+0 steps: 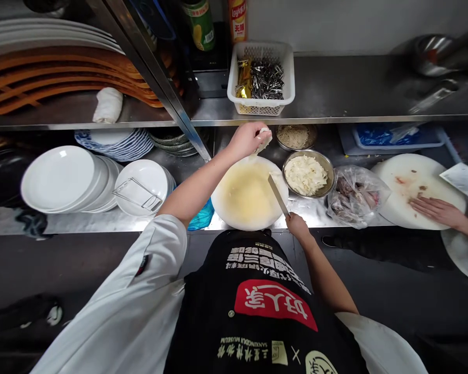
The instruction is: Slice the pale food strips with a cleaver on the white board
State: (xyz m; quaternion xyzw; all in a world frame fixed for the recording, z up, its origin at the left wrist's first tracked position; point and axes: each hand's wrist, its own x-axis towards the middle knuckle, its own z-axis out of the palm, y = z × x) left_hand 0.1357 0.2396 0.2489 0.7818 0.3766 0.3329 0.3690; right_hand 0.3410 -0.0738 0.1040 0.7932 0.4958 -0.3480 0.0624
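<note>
A round white cutting board (245,195), yellowish in its middle, lies on the steel counter in front of me. Above its far edge, my left hand (252,141) is closed around a pale white clump (263,138); I cannot make out whether it is food or cloth. My right hand (297,226) grips a knife (278,194) at the board's near right edge, its blade seen nearly edge-on and slanting over the board. A few small white bits lie near the blade's tip. Right of the board stands a metal bowl (330,190) of white slices (306,175).
Behind that bowl sits another bowl of pale shreds (292,136). A bag of dark meat (354,195) separates it from a second board (398,166), where another person's hand (437,210) rests near a cleaver (466,179). White plates (60,176) stand left; a shelf (335,104) overhangs.
</note>
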